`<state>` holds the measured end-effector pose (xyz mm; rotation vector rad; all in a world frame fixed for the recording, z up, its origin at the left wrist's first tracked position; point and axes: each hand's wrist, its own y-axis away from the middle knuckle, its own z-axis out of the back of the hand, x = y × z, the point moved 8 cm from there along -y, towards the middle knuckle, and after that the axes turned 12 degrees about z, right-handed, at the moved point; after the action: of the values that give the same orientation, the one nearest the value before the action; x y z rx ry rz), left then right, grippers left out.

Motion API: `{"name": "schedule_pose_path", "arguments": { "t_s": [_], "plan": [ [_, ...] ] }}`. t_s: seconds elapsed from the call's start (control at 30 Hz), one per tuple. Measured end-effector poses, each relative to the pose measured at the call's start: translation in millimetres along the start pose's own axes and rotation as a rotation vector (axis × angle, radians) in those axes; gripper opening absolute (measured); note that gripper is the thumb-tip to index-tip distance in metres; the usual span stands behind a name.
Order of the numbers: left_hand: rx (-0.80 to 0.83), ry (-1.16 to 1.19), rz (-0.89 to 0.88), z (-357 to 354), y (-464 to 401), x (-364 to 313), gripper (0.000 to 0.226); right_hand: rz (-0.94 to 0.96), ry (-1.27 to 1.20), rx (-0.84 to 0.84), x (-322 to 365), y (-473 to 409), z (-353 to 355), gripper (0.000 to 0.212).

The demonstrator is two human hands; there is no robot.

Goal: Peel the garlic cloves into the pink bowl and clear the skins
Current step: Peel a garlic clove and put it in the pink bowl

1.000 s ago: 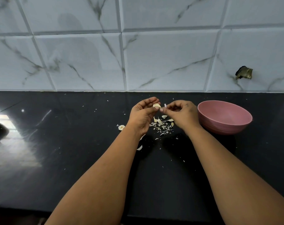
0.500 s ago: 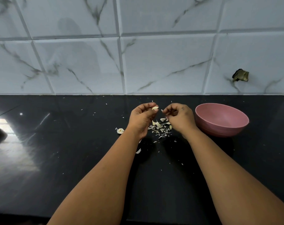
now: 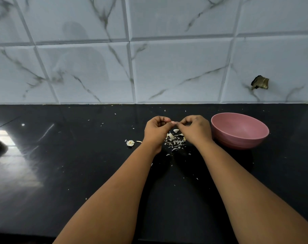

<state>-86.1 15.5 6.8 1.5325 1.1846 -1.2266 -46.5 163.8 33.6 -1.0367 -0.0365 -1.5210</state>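
Black tabletop (image 3: 79, 173) under marble tile, and both hands meet mid-counter, left hand (image 3: 156, 131) and right hand (image 3: 195, 129) pinching one garlic clove (image 3: 173, 122) above the skins (image 3: 175, 140), peeling underway; next, likely a drop into the pink bowl (image 3: 239, 131) just beside.

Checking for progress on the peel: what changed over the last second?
Little. The left hand and right hand parted briefly, then closed again fingertip to fingertip over the skin pile. The clove, visible in the left hand's grip a second ago, is now hidden between the fingers. Pink bowl, skins and the garlic scrap stayed where they were.
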Motion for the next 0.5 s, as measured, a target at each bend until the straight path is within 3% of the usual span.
{"name": "schedule_pose_path", "arguments": {
  "t_s": [0.17,0.37,0.5],
  "plan": [
    [-0.119,-0.341,-0.181,2.1,5.2,-8.4,0.027,-0.05,-0.051,-0.097,-5.0,1.8,7.8,0.028],
    [-0.166,-0.275,-0.19,7.7,4.8,-11.0,0.039,-0.044,-0.38,-0.032,-6.8,1.3,-10.7,0.012],
    [-0.169,-0.174,-0.147,12.8,2.4,-9.9,0.041,-0.162,-0.569,-0.064,-14.9,2.9,-10.6,0.028]
  ]
}}
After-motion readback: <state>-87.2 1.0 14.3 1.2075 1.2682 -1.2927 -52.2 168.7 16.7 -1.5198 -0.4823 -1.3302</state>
